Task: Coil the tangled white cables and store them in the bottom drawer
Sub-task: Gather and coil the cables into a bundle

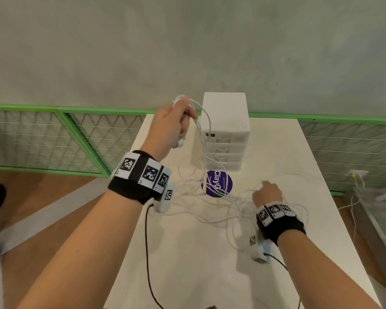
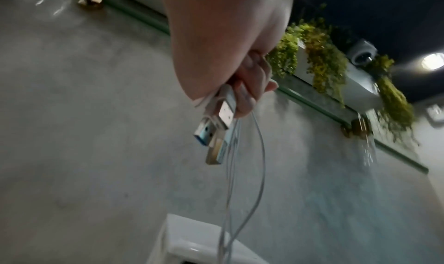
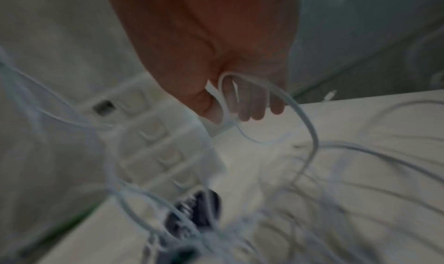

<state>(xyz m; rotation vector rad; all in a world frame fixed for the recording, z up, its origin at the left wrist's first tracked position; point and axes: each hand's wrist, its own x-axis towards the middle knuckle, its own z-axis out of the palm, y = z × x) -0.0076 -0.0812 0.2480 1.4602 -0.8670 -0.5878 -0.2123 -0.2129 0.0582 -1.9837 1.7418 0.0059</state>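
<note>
A tangle of thin white cables (image 1: 212,204) lies spread over the white table (image 1: 210,264). My left hand (image 1: 176,121) is raised high beside the white drawer unit (image 1: 226,130) and grips several cable ends. Silver USB plugs (image 2: 216,133) stick out below its curled fingers (image 2: 250,89), and strands (image 2: 240,192) hang down to the pile. My right hand (image 1: 267,192) is low over the table's right side, fingers (image 3: 254,104) curled round a cable loop (image 3: 276,104). All the unit's stacked drawers (image 3: 165,158) are closed.
A round purple sticker (image 1: 217,184) lies on the table in front of the unit, under the strands. A green mesh railing (image 1: 80,139) runs behind the table. A wall socket with a plugged-in cable (image 1: 354,175) sits at the right. Black wrist-camera leads (image 1: 147,253) hang from both wrists.
</note>
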